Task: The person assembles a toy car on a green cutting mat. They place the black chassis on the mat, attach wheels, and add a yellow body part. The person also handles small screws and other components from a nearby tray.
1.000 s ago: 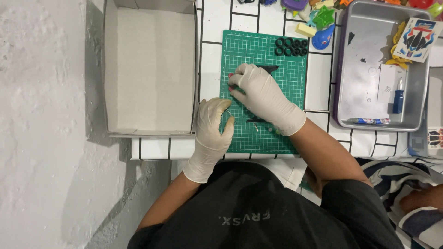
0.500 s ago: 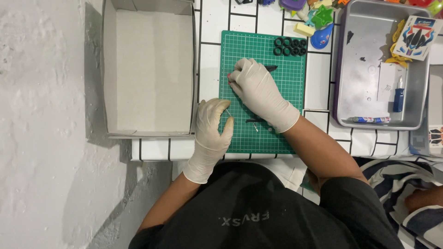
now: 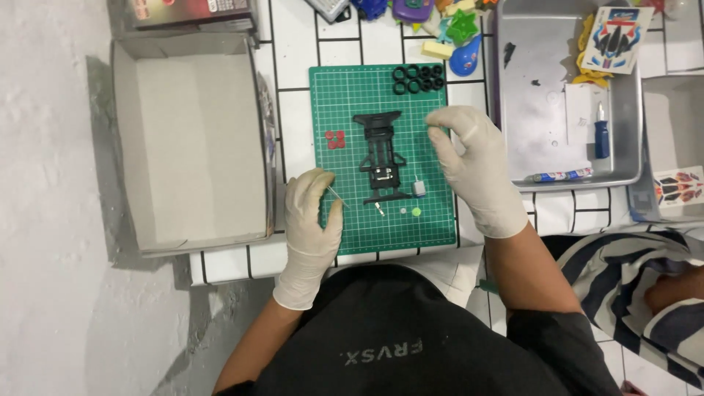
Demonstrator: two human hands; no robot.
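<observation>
Right hand [image 3: 475, 165] now off chassis [image 3: 383, 155], pinching.

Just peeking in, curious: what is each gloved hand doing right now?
Left hand: pinching a thin metal rod.
Right hand: fingertips pinched together; whether they hold something cannot be told.

cutting mat [image 3: 440, 227]: green, gridded | chassis [image 3: 381, 155]: black | gloves [image 3: 312, 227]: white | tray [image 3: 528, 110]: grey

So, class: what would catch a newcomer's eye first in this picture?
First, the green cutting mat at the centre, with a black toy car chassis lying on it between two white-gloved hands. The left hand pinches a thin rod at the mat's left edge; the right hand hovers right of the chassis. Black tyres cluster at the mat's top.
</observation>
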